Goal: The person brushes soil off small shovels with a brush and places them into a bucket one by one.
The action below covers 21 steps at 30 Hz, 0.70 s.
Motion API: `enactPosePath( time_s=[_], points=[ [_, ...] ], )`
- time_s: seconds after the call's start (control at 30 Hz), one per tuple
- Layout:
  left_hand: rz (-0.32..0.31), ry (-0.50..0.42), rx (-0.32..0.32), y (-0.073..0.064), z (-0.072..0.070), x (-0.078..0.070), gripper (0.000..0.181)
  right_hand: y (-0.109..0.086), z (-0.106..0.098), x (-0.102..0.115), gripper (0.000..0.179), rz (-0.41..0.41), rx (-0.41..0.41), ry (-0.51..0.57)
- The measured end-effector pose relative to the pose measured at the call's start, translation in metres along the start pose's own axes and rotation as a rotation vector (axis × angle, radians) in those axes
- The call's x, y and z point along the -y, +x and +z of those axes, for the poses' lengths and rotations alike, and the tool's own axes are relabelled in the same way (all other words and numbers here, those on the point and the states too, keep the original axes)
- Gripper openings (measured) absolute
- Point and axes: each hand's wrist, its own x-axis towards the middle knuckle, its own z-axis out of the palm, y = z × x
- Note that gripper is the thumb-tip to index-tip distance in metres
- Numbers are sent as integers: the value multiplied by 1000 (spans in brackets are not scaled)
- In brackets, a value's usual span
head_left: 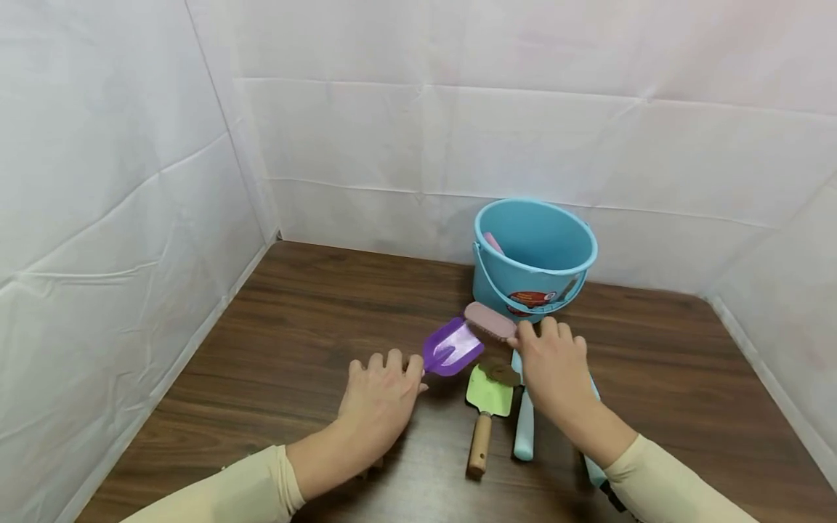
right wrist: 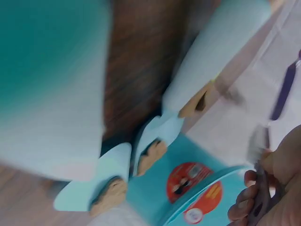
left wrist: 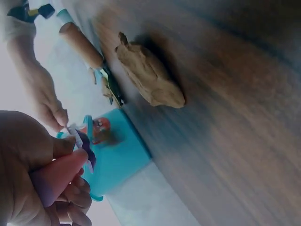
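My left hand (head_left: 382, 396) grips a purple toy shovel (head_left: 454, 346) by its pink-and-purple handle (left wrist: 61, 176). The shovel's blade points toward the bucket. My right hand (head_left: 556, 359) holds a pink oval brush (head_left: 490, 321) by its handle, bristles facing down. The brush head is at the far edge of the purple blade; whether they touch I cannot tell. Below lies a green shovel (head_left: 490, 392) with a wooden handle, a brown clay-like lump (head_left: 502, 374) at its blade. Light blue shovels (head_left: 524, 428) lie under and beside my right hand, with brown lumps (right wrist: 109, 195) on their blades.
A light blue bucket (head_left: 536, 258) with a handle and red label stands at the back, a pink object (head_left: 493, 243) inside it. Another brown lump (left wrist: 150, 75) lies on the wooden table (head_left: 314, 312) near my left hand. White sheets (head_left: 418, 138) enclose the back and sides.
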Motion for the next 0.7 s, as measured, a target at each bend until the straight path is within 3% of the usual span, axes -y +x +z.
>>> enactPosePath(
  time_s=[0.17,0.3,0.4,0.47,0.53,0.63,0.7],
  points=[
    [8,-7,-67,1,0,3,41,2,-2,-5,30,-3,-24,42],
    [-3,-9,-61,3,4,6,42,0,-10,0,31,-42,-50,75],
    [-14,-107,-41,6,5,11,42,-1,-17,4,33,-59,-69,86],
    [-15,-236,-6,9,6,17,40,-2,-22,6,33,-72,-81,99],
    [-35,-424,81,13,4,23,34,-3,-26,8,35,-89,-91,115],
    [-118,-773,246,18,3,29,28,-5,-31,13,42,-114,-100,144],
    [-204,-1064,347,20,2,30,28,-6,-34,17,47,-132,-100,162]
  ],
)
